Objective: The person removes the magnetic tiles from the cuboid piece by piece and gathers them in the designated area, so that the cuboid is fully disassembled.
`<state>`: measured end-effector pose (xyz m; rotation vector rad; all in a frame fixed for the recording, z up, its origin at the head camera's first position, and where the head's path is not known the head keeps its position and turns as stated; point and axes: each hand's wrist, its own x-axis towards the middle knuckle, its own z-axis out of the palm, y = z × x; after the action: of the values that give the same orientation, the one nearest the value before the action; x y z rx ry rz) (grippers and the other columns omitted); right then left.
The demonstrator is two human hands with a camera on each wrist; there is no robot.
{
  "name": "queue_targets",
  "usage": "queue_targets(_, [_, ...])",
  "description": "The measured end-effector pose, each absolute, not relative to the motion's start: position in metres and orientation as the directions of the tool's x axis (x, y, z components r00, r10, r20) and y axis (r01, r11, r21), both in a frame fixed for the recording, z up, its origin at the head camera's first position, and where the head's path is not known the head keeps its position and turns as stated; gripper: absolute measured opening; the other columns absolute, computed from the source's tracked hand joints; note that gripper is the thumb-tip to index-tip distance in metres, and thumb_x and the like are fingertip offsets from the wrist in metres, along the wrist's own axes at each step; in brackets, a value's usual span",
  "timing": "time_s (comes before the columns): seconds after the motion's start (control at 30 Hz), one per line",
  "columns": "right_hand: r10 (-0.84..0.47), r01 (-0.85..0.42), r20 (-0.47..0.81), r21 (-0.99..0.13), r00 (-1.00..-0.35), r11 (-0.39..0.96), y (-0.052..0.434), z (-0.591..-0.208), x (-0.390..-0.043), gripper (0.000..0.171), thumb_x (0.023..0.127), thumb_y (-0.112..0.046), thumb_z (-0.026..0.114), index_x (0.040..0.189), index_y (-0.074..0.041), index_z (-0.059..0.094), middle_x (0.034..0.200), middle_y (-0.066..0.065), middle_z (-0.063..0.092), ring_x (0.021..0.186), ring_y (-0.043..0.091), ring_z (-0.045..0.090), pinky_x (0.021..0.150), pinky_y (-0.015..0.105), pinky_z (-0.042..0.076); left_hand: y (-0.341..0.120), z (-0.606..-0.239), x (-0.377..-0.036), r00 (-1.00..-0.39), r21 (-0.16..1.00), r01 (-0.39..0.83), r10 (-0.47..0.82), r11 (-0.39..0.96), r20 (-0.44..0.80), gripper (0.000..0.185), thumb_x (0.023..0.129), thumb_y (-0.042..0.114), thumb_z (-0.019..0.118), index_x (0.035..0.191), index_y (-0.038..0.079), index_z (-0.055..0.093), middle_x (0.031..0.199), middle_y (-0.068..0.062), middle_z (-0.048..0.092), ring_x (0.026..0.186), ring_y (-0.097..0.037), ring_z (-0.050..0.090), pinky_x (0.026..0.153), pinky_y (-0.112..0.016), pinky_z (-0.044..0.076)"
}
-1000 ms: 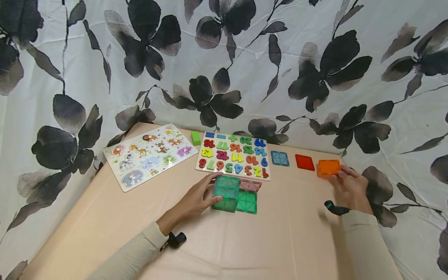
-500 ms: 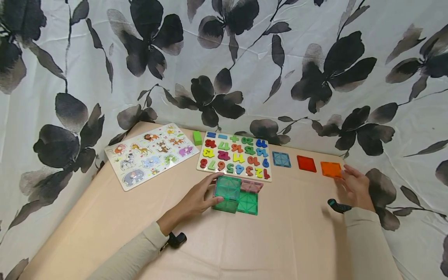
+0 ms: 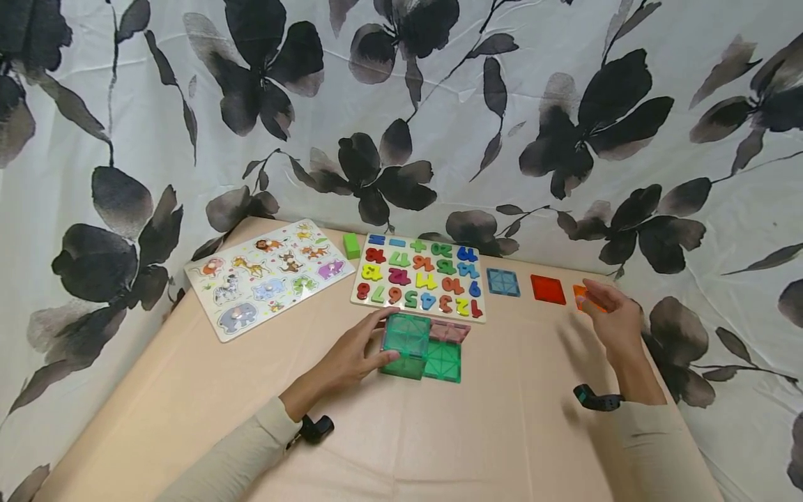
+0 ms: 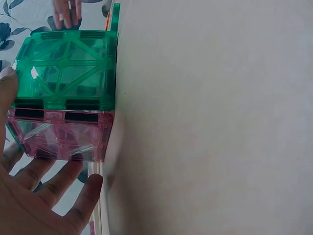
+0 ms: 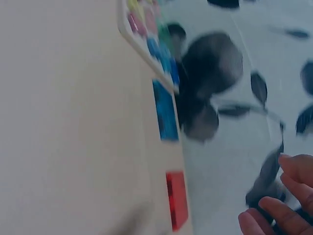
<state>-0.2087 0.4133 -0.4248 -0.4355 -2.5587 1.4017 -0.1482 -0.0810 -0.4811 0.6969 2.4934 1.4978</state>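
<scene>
My left hand (image 3: 351, 355) grips a box-like build of translucent magnetic tiles, thumb on one side and fingers on the other. Its green top tile (image 4: 63, 71) and pink side tile (image 4: 61, 137) show in the left wrist view. A flat green tile (image 3: 443, 361) and a tilted pink tile (image 3: 448, 332) join it on the right. My right hand (image 3: 617, 321) hovers with nothing in it, fingers loosely bent, and partly hides an orange tile (image 3: 580, 296) lying on the table. Beside that lie a red tile (image 3: 548, 289) and a blue tile (image 3: 503, 282).
Behind the build lies a number puzzle board (image 3: 414, 317). An animal puzzle board (image 3: 207, 307) is to its left, and a lime green block (image 3: 351, 245) stands between them at the back. A floral curtain (image 3: 464, 153) hangs behind the table (image 3: 464, 446).
The right hand set the orange tile down beside the red one, let go, and moved up and left off it. The left hand keeps its hold on the tile build.
</scene>
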Motion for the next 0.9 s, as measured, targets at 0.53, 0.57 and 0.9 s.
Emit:
queue_targets(0.53, [-0.084,-0.166,0.146,-0.749,-0.986,0.641,0.303,-0.435,-0.164,0.055,0.098,-0.014,0.078,0.15,-0.018,0.062,0.155,0.01,0.06,0.141,0.038,0.059,0.112,0.053,0.051,-0.082,-0.48,-0.148,-0.888,0.871,0.291,0.451,0.396,0.092,0.078,0.1,0.033,0.075,0.164,0.031,0.031,0.166,-0.007,0.044,0.154,-0.033,0.046,0.129,-0.06,0.031])
queue_targets(0.57, [-0.1,-0.167,0.134,-0.749,-0.986,0.641,0.297,-0.436,-0.163,0.055,0.097,-0.015,0.079,0.15,-0.018,0.062,0.156,0.01,0.06,0.141,0.038,0.059,0.112,0.055,0.051,-0.082,-0.48,-0.148,-0.888,0.869,0.293,0.45,0.399,0.092,0.078,0.101,0.034,0.075,0.164,0.031,0.031,0.166,-0.007,0.044,0.154,-0.032,0.046,0.129,-0.06,0.031])
queue_targets(0.9, [-0.183,-0.167,0.061,-0.74,-0.981,0.652,0.253,-0.454,-0.16,0.049,0.096,-0.016,0.08,0.143,-0.025,0.068,0.145,0.007,0.068,0.128,0.033,0.068,0.104,0.053,0.059,-0.081,-0.48,-0.147,-0.881,0.862,0.315,0.46,0.397,0.111,0.078,0.101,0.032,0.075,0.165,0.029,0.031,0.166,-0.008,0.044,0.154,-0.032,0.045,0.13,-0.059,0.031])
